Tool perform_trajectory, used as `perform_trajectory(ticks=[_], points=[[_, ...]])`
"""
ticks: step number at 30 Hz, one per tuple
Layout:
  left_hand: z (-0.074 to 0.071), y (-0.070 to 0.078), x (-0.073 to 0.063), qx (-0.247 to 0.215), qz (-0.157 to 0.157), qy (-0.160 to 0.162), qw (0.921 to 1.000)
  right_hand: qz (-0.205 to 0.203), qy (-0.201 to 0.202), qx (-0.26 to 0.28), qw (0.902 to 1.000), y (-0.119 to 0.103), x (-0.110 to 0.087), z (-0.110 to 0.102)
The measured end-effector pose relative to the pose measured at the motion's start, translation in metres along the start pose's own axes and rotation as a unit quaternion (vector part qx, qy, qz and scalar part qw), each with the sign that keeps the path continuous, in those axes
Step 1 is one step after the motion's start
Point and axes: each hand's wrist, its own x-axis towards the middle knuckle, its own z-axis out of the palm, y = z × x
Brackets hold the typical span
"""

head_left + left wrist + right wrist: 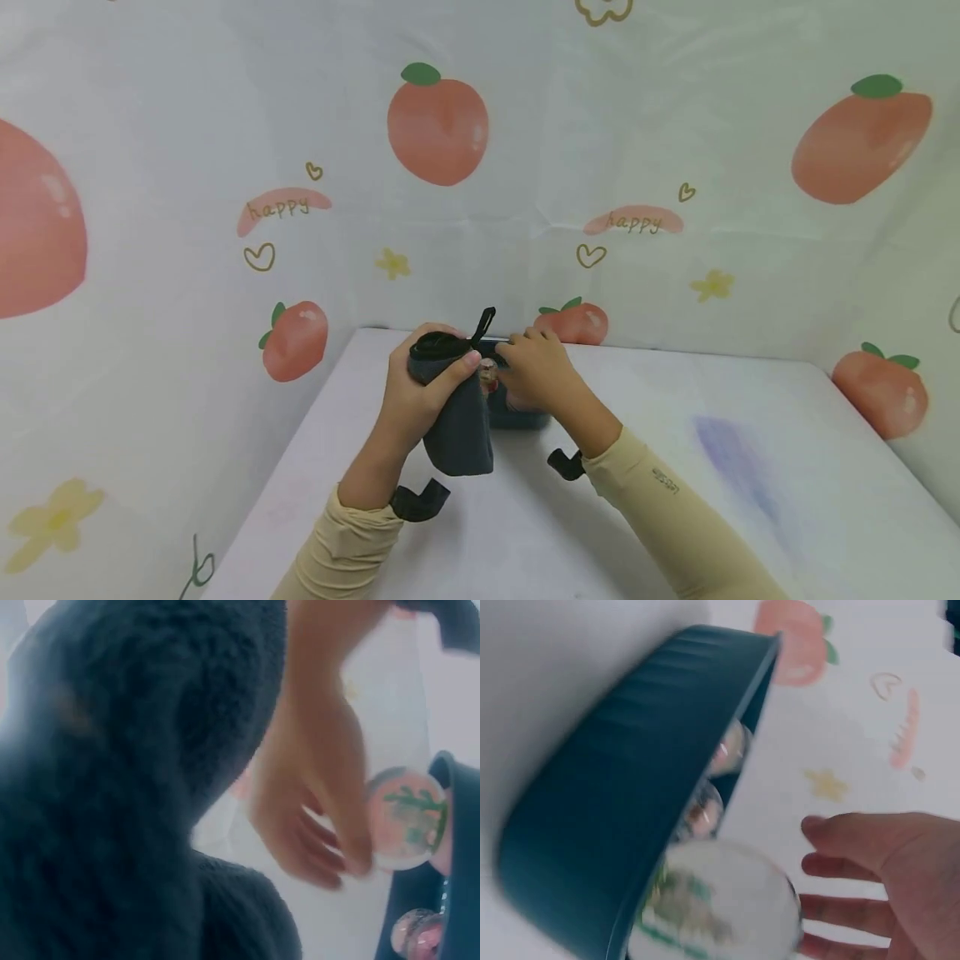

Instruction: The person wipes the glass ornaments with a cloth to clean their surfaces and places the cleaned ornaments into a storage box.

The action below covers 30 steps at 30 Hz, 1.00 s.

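My left hand (405, 396) grips a plush dark teal cloth (459, 433) with a black loop at its top; in the left wrist view the fuzzy cloth (112, 795) hides most of that hand. Beyond it stands a dark blue box (517, 419) with a ribbed wall. A large clear ball (720, 907) with green and pink figures inside rises above the box's rim. Beside this ball is my right hand (900, 877), its fingers loosely extended and the fingertips at or near the ball's edge; whether they touch it I cannot tell.
Smaller clear balls (703, 814) lie inside the box. A white table (675, 517) with a purple smudge (738, 475) spreads below. Behind it hangs a pale backdrop (525, 150) printed with fruit. Black mounts (420, 502) sit at both wrists.
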Motion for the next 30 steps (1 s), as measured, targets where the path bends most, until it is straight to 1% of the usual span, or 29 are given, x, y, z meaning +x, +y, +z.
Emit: perform_trajectory(ticks=[2, 5, 8, 10, 12, 14, 15, 17, 19, 20, 21, 22, 23, 24, 30], points=[[0.003, -0.004, -0.001, 0.009, -0.005, -0.023, 0.9997, 0.001, 0.037, 0.027, 0.9989, 0.008, -0.013, -0.005], [0.008, -0.01, -0.003, 0.032, -0.009, -0.064, 0.9974, 0.01, 0.079, 0.071, 0.9943, 0.021, -0.031, -0.012], [0.013, -0.016, -0.006, 0.077, -0.022, -0.104, 0.9913, 0.022, 0.104, 0.101, 0.9892, 0.032, -0.046, -0.018], [0.016, -0.019, -0.009, 0.1, -0.047, -0.131, 0.9851, 0.03, 0.113, 0.117, 0.9862, 0.036, -0.053, -0.022], [0.018, -0.022, -0.011, 0.129, -0.073, -0.153, 0.977, 0.035, 0.117, 0.13, 0.984, 0.04, -0.058, -0.024], [0.019, -0.024, -0.014, 0.147, -0.099, -0.181, 0.9674, 0.041, 0.119, 0.144, 0.9816, 0.042, -0.063, -0.027], [0.019, -0.026, -0.015, 0.157, -0.112, -0.197, 0.9614, 0.044, 0.12, 0.15, 0.9803, 0.042, -0.065, -0.028], [0.018, -0.029, -0.017, 0.184, -0.132, -0.232, 0.9461, 0.051, 0.119, 0.16, 0.9786, 0.043, -0.069, -0.03], [0.017, -0.032, -0.019, 0.207, -0.14, -0.269, 0.9301, 0.059, 0.115, 0.167, 0.9775, 0.043, -0.072, -0.033], [0.016, -0.033, -0.02, 0.217, -0.141, -0.284, 0.9234, 0.063, 0.112, 0.169, 0.9773, 0.043, -0.073, -0.034], [0.016, -0.035, -0.02, 0.225, -0.138, -0.296, 0.9179, 0.065, 0.109, 0.17, 0.9772, 0.043, -0.074, -0.035], [0.015, -0.036, -0.021, 0.229, -0.133, -0.304, 0.915, 0.068, 0.105, 0.172, 0.977, 0.043, -0.075, -0.036], [0.014, -0.037, -0.021, 0.231, -0.128, -0.308, 0.9142, 0.07, 0.104, 0.175, 0.9766, 0.043, -0.076, -0.037], [0.014, -0.038, -0.021, 0.231, -0.121, -0.306, 0.9157, 0.073, 0.102, 0.177, 0.9761, 0.043, -0.077, -0.038], [0.008, -0.041, -0.019, 0.217, -0.102, -0.27, 0.9327, 0.086, 0.092, 0.197, 0.9722, 0.045, -0.083, -0.042]])
